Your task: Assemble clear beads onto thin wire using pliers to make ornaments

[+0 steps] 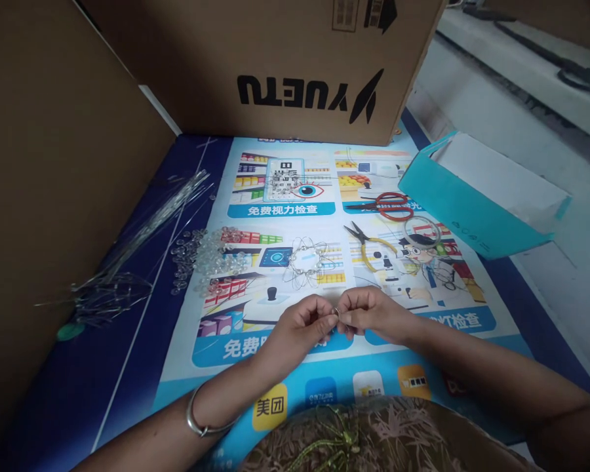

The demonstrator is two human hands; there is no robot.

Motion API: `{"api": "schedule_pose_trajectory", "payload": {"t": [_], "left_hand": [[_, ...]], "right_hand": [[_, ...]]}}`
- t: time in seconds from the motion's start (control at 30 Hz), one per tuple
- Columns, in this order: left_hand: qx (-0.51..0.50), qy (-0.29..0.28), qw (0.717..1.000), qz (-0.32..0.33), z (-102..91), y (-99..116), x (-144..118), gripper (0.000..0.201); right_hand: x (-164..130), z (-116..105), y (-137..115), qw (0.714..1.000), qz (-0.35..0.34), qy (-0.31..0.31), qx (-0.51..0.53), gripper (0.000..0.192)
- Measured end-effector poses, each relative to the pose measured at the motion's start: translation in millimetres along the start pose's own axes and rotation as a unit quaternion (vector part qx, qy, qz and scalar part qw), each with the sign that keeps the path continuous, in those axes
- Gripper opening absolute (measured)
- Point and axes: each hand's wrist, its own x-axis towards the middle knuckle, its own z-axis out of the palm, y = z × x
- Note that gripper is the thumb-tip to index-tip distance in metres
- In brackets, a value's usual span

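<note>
I see my left hand (299, 326) and right hand (368, 314) meeting fingertip to fingertip near the middle of the mat (142, 367). Both are pinched shut on a small ring (335, 312) held between them, just above the mat; it is too tiny for me to tell its make. A bangle (196, 419) circles my left wrist.

Just beyond the hands lies a wire piece (305, 262), a loose round tangle of thin loops. To its left sits a heap of clear beads (204, 257). Farther left, a bundle of wires (142, 229) runs diagonally, its near end splayed out above a green disc (70, 330).

To the right of the wire piece lie yellow-handled pliers (373, 249), and beyond them red scissors (386, 205). A clear tape roll (423, 231) rests beside the pliers. A teal bag (462, 203) lies on its side at the far right, mouth open.

A cardboard box (275, 59) stands at the far edge of the mat, and a cardboard wall (49, 183) closes the left side.
</note>
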Motion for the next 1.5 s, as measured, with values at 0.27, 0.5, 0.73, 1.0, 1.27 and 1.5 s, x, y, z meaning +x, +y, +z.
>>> {"api": "schedule_pose_trajectory", "payload": {"t": [0.27,0.5,0.73,1.0,1.27,1.5], "left_hand": [[-0.080,-0.036,0.995,-0.041,-1.7,5,-2,0.022],[-0.072,-0.033,0.996,-0.048,-2.4,3,0,0.024],[-0.055,-0.027,0.997,-0.050,-2.6,4,0,0.025],[-0.039,-0.016,0.997,-0.058,-1.3,5,0,0.024],[-0.086,-0.026,0.995,-0.050,-1.8,3,1,0.028],[0.002,-0.015,1.000,-0.012,-1.9,4,-2,0.031]], "right_hand": [[1,-4,3,0.999,-0.002,-0.017,0.028,0.015],[0,-3,2,1.000,-0.001,-0.027,0.015,0.016],[0,-4,4,1.000,-0.010,-0.029,0.000,0.021],[-2,-1,2,0.998,-0.013,-0.008,-0.063,0.021],[-5,4,0,0.988,0.007,0.018,-0.150,0.018],[-8,6,-7,0.967,-0.035,0.012,-0.254,0.021]]}}
